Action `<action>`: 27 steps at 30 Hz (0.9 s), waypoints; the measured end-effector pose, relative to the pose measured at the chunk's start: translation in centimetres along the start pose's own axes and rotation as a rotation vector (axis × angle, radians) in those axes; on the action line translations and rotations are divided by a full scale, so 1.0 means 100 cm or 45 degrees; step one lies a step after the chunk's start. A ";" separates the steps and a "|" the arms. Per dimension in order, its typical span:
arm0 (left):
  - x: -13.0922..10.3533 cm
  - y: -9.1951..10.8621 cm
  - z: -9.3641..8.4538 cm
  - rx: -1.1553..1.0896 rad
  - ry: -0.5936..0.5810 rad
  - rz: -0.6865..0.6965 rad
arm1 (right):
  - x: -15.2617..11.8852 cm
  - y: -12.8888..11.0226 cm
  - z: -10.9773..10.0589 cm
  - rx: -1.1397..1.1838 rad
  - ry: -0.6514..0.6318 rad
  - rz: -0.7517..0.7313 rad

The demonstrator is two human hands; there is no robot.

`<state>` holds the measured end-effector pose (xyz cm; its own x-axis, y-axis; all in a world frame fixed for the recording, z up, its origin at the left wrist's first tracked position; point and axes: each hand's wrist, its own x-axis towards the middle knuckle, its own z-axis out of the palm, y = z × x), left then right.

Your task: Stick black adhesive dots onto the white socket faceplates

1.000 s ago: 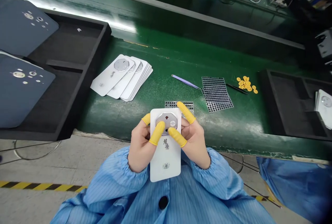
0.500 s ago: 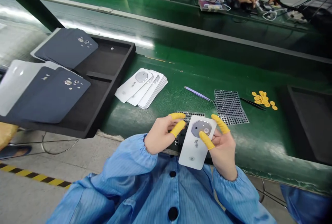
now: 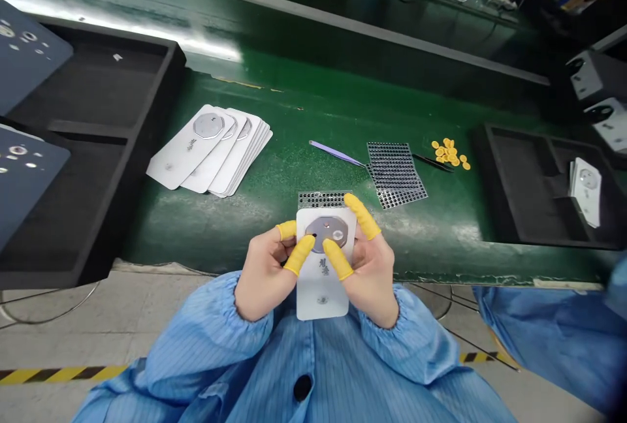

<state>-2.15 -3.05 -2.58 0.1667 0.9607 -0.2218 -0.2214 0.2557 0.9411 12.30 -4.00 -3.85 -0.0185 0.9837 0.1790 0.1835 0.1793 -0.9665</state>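
Observation:
A white card-like panel (image 3: 322, 289) with a grey octagonal plate near its top is held upright in front of my body. My left hand (image 3: 269, 273) grips its left edge, the yellow-covered thumb on the octagon beside a small black dot. On the other side my right hand (image 3: 367, 266) holds the panel, thumb on the octagon and index finger along the top right corner. Just behind the panel lies a sheet of small black dots (image 3: 323, 199). Purple tweezers (image 3: 337, 153) and another dotted sheet (image 3: 396, 172) are further right.
Left of my hands, similar white panels (image 3: 189, 149) lie fanned out beside a black tray (image 3: 120, 181) with dark panels. Yellow finger covers (image 3: 445, 152) and black tweezers (image 3: 432, 162) sit right. Another black tray (image 3: 529, 230) holds white panels. Blue cloth (image 3: 533, 338) shows lower right.
My left hand has come onto the panel, its thumb now on the octagon. The panel is straighter and nearer the middle. The view has turned to the right, showing more of the right tray.

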 end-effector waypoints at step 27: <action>0.008 -0.035 -0.085 2.084 -0.037 0.747 | 0.160 0.111 -0.061 -1.206 -0.150 -0.445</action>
<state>-9.39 -2.31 -8.21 0.4465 0.8716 0.2023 0.8639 -0.4788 0.1562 20.06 13.68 -10.63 -0.3073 0.8830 0.3548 0.8518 0.4215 -0.3112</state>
